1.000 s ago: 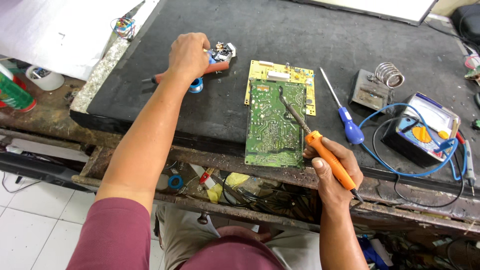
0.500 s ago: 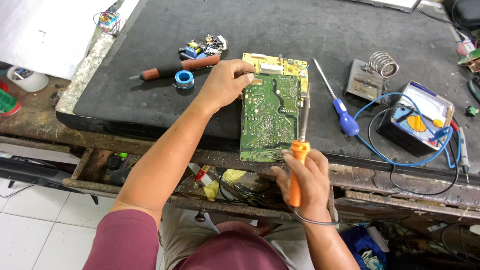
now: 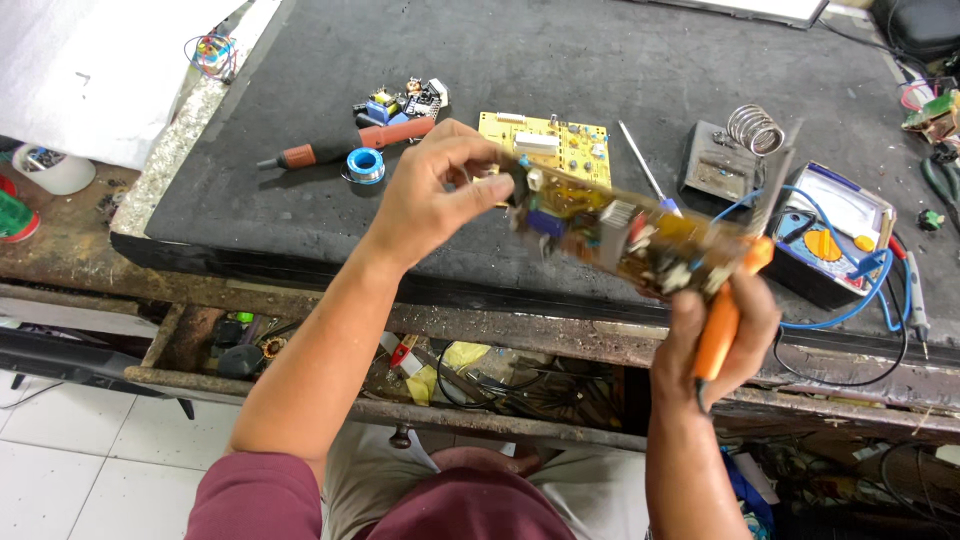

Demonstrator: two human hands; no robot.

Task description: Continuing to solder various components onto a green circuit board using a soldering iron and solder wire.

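Note:
My left hand (image 3: 430,195) grips one end of a circuit board (image 3: 620,228), lifted off the bench and turned so its component side faces me; it is motion-blurred. My right hand (image 3: 715,335) holds an orange-handled soldering iron (image 3: 722,315) upright and also touches the board's other end. A second yellow circuit board (image 3: 555,140) lies flat on the dark mat (image 3: 480,70) behind.
On the mat lie a red-handled tool (image 3: 350,142), a blue solder spool (image 3: 365,165), a small cluster of parts (image 3: 405,100), a blue-handled screwdriver (image 3: 645,170), a coil iron stand (image 3: 735,150) and a multimeter with blue leads (image 3: 835,230). An open drawer of clutter (image 3: 440,365) sits below the bench edge.
My left hand came from the far parts to the green board, then lifted and flipped it. My right hand raised the soldering iron upright next to the board.

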